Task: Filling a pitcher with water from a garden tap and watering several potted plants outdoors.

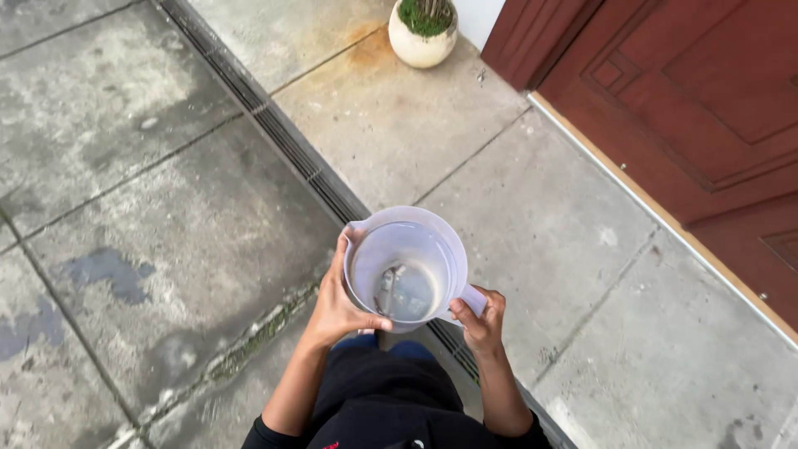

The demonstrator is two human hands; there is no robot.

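1. I hold the jug [406, 268] out in front of my body, above the concrete paving [166, 249] and right over the narrow drain grate [283, 141] that runs across it. My left hand [337, 303] is wrapped around the jug's side wall, thumb hooked over the rim; my right hand [482, 320] is closed around the handle.
2. The water inside sits fairly high, so I judge that any tilt or jolt could slop it over the rim onto my dark clothes [391, 407] or the ground.
3. My left palm presses on smooth plastic; if that wall is wet, it could slide, and the weight would fall on the handle grip alone.
4. The paving has cracks and mossy joints, and the grate lies underfoot; a stumble there would likely cost me the load.
5. The jug is pale, translucent lilac plastic, round, with a small spout on the side away from the handle. Clear water shows its bottom and a dark reflection.
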